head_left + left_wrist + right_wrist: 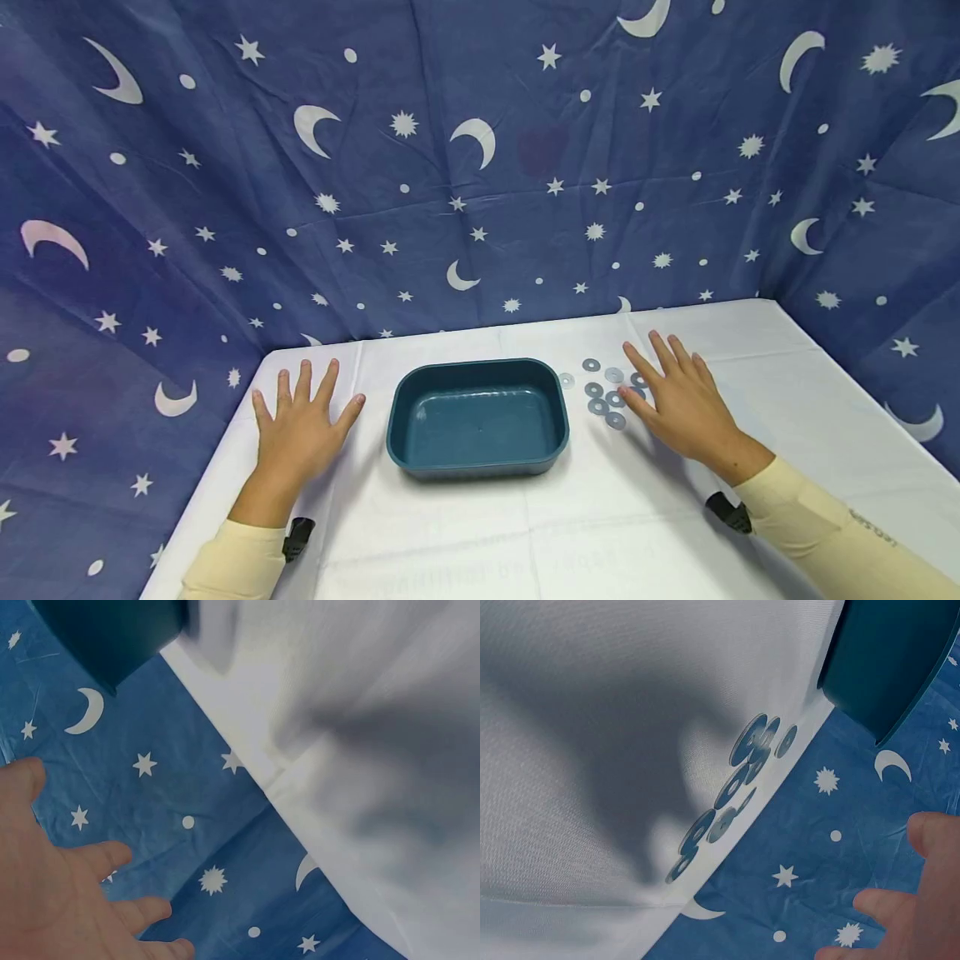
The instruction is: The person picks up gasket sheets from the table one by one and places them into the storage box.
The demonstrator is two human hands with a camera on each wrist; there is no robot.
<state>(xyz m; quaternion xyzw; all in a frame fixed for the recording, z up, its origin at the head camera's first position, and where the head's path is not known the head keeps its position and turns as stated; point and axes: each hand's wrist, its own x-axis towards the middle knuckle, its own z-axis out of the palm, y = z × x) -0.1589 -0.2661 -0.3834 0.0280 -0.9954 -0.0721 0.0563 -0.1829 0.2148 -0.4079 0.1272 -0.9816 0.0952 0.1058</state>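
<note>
Several flat metal washers [594,390] lie loosely grouped on the table, right of a teal rectangular tub [480,462]. The right wrist view shows the washers [731,785] lying flat, some overlapping or touching. My right hand [686,404] hovers with fingers spread at the right side of the washers, hiding a few of them in the head view; it holds nothing. To the left of the tub, my left hand [296,433] is held above the table, its fingers spread and nothing in them. Inside the tub, only its smooth bare floor shows.
A white cloth covers the table [465,542]. Behind it and at both sides hangs a blue curtain [525,250] printed with moons and stars. Each wrist wears a small black camera [298,537] below a cream sleeve [236,558].
</note>
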